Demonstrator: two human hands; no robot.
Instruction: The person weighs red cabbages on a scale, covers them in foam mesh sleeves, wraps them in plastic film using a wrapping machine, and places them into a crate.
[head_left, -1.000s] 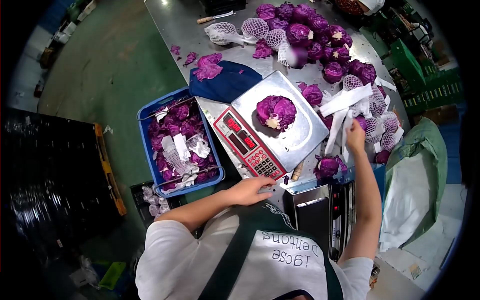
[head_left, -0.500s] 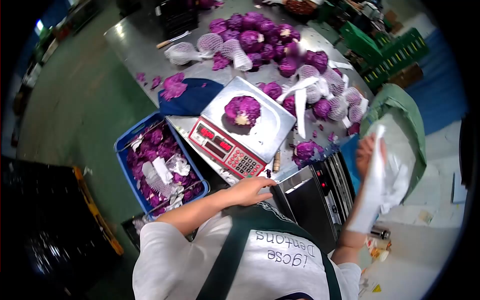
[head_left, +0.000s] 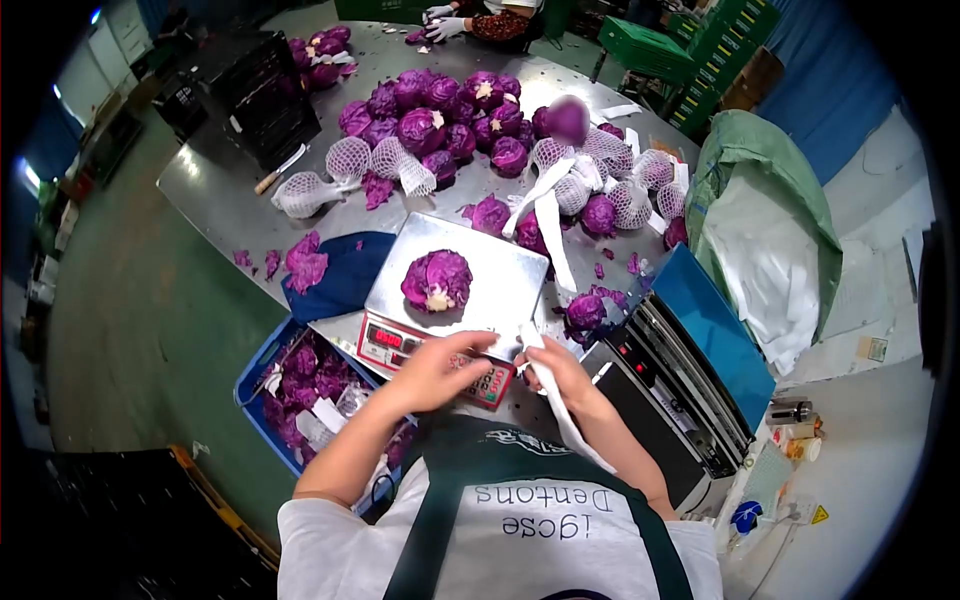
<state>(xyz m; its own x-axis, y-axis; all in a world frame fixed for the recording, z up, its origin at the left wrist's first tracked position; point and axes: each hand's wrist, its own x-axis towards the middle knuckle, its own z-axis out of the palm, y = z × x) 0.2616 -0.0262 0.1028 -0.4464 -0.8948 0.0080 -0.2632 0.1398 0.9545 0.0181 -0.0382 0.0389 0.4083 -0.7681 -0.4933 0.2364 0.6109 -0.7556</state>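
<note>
A purple cabbage (head_left: 437, 280) rests on the steel pan (head_left: 505, 275) of a red and white scale (head_left: 385, 340) with a lit display. My left hand (head_left: 445, 372) hovers over the scale's keypad, thumb and fingers apart, holding nothing. Close by on the right, my right hand (head_left: 562, 372) grips a flattened white foam net sleeve (head_left: 570, 432), which trails down along my forearm. More white foam strips (head_left: 552, 235) lie on the table beyond the scale, beside several netted cabbages (head_left: 632, 205).
Many cabbages are piled on the steel table (head_left: 235, 205). A blue crate (head_left: 262, 425) of leaves stands at left, a green bag (head_left: 765, 150) of white sleeves at right near a black machine (head_left: 640, 430). A knife (head_left: 280, 170) lies near black crates (head_left: 255, 95). Another person's gloved hands (head_left: 445, 25) show at the far side.
My right hand has come from the green bag to the scale, bringing the white foam net sleeve. My left hand has moved up over the keypad. The camera view has shifted.
</note>
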